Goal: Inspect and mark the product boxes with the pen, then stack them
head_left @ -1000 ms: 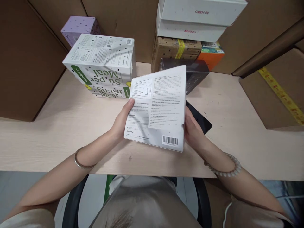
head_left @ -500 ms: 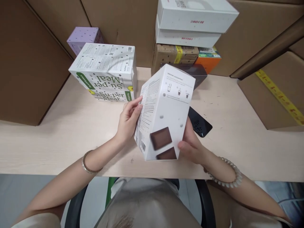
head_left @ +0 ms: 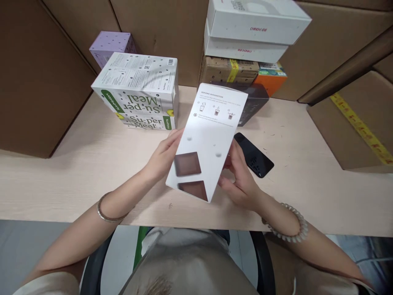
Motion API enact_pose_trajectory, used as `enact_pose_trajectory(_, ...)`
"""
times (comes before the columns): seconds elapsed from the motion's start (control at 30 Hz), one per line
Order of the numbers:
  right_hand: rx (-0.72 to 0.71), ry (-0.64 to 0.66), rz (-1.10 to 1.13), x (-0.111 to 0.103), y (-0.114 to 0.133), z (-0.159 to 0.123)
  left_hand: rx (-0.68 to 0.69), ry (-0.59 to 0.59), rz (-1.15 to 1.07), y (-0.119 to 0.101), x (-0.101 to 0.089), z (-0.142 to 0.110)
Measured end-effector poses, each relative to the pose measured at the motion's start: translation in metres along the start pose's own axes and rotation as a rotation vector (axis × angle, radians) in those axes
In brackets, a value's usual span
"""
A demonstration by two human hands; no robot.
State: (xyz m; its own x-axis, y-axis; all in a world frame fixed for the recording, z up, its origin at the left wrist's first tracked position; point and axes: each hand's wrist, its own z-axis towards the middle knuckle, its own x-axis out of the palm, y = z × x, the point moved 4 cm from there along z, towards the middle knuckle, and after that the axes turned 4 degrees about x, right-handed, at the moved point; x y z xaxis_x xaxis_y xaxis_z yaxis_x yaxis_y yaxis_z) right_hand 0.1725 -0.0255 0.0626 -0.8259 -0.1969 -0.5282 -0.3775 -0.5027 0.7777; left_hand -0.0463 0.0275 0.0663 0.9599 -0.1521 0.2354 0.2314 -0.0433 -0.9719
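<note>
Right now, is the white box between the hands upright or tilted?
Tilted: the white box, between left hand and right hand, slants rightward toward its far end, print facing the camera.

White NutriMotion carton (head_left: 201,139), rotated between left hand (head_left: 164,155) and right hand (head_left: 242,180), now presents its serving-suggestion panel (head_left: 215,112) instead of the barcoded face; the smartphone (head_left: 256,157) at right lies less covered.

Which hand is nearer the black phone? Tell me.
Right: the right hand is beside the black phone; the left hand is farther off, across the held white box.

Two white boxes (head_left: 250,33) atop a taped brown box (head_left: 217,70), black phone (head_left: 255,155) nearby
</note>
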Motion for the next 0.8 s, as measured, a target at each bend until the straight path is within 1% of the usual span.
enact_pose_trajectory(0.07, -0.034, -0.038, -0.112, 0.000, -0.002, 0.001, -0.060, 0.099, -0.071, -0.010, 0.001, -0.004)
enact_pose_trajectory(0.17, -0.129, -0.050, -0.221, -0.001, 0.001, 0.004, -0.153, 0.310, -0.172, -0.019, 0.005, -0.008)
enact_pose_trajectory(0.23, -0.195, -0.056, -0.255, -0.005, 0.005, 0.006, -0.188, 0.364, -0.207, -0.019, 0.007, -0.008)
enact_pose_trajectory(0.33, -0.258, -0.080, -0.301, -0.013, 0.008, 0.011, -0.231, 0.324, -0.301, -0.011, 0.011, -0.005)
enact_pose_trajectory(0.4, -0.297, -0.125, -0.327, -0.019, 0.008, 0.014, -0.259, 0.286, -0.367, -0.003, 0.014, -0.003)
enact_pose_trajectory(0.5, -0.345, -0.239, -0.319, -0.026, 0.008, 0.012, -0.269, 0.196, -0.398, 0.010, 0.017, -0.004)
enact_pose_trajectory(0.6, -0.314, -0.359, -0.231, -0.028, 0.008, 0.006, -0.237, 0.148, -0.343, 0.021, 0.019, -0.006)
enact_pose_trajectory(0.67, -0.273, -0.489, -0.168, -0.029, 0.008, 0.000, -0.219, 0.136, -0.290, 0.026, 0.020, -0.008)
enact_pose_trajectory(0.73, -0.224, -0.686, -0.153, -0.034, 0.009, -0.007, -0.211, 0.119, -0.270, 0.029, 0.020, -0.011)
enact_pose_trajectory(0.77, -0.168, -0.777, -0.158, -0.036, 0.009, -0.009, -0.203, 0.108, -0.275, 0.029, 0.021, -0.013)
enact_pose_trajectory(0.8, -0.080, -0.837, -0.156, -0.039, 0.007, -0.010, -0.193, 0.097, -0.281, 0.028, 0.021, -0.014)
